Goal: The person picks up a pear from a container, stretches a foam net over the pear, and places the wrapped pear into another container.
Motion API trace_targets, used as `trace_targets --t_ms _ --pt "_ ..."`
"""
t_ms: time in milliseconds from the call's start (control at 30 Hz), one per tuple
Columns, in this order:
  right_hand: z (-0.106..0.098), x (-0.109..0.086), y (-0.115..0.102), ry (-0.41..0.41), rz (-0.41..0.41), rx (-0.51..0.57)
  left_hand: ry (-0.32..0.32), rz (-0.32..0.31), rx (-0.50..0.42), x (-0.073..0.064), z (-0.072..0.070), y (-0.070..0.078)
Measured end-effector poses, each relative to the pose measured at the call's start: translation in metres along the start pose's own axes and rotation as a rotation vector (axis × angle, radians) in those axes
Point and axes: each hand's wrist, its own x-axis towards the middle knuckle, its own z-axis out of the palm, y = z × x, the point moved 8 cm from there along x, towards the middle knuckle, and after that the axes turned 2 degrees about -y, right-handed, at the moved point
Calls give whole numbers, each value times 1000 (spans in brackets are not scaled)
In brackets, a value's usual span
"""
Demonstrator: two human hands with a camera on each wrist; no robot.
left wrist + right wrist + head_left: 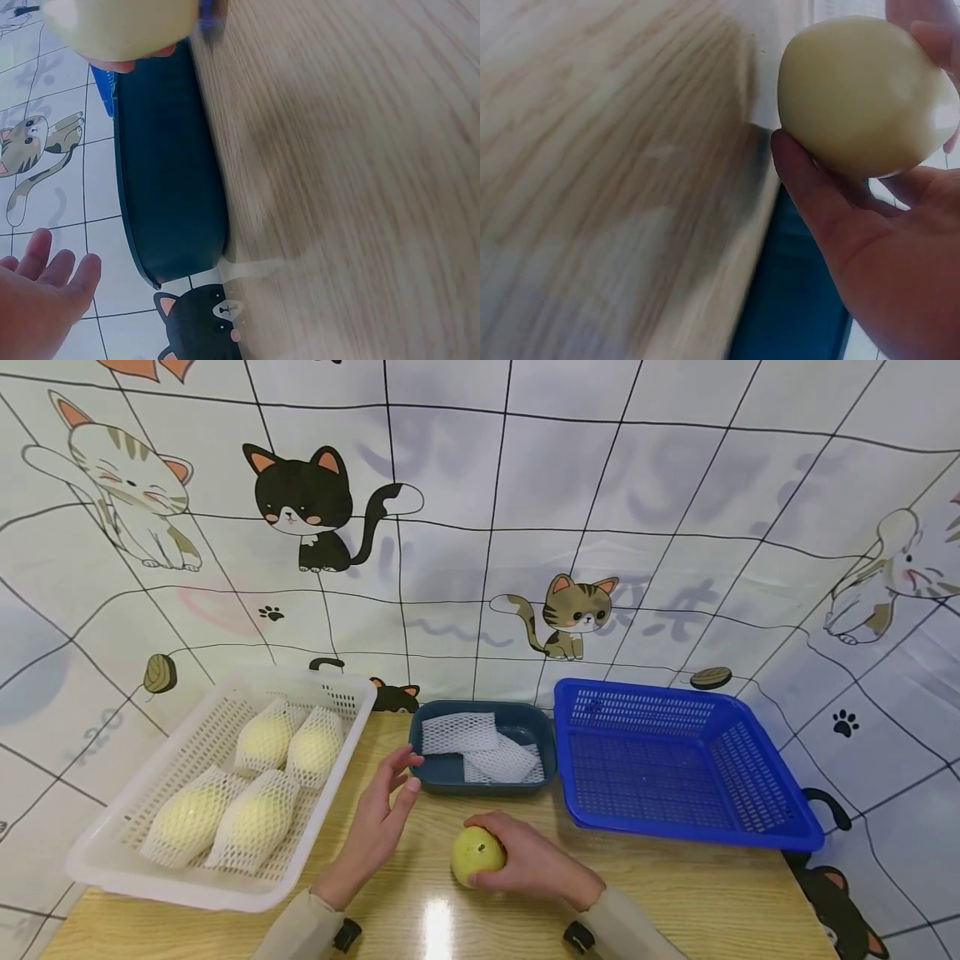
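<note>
My right hand [536, 864] grips a round, yellow-green pear [477, 853] just over the front of the wooden table. Thumb and fingers curl round its side, and the pear also shows up close in the right wrist view. My left hand [377, 818] holds nothing; its fingers are spread and loosely bent. It hovers by the left end of a dark teal basin [483, 788]. Several white foam net sleeves [459, 732] lie flat in that basin, some overlapping.
On the left, a white plastic basket [300, 852] holds several pears in foam nets [255, 821]. A blue plastic basket [637, 760] stands at the right, close to the teal basin. Behind them hangs a white cloth with cartoon cats [450, 568].
</note>
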Motion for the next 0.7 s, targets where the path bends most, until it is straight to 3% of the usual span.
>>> trace_targets --t_ms 200,467,700 --pt "5 3 0 -36 5 -31 -13 -14 8 0 1 -1" --pt "11 3 1 -99 49 16 -27 -32 34 3 1 0" --pt "0 -9 -2 -91 63 46 -76 -58 138 18 6 1"
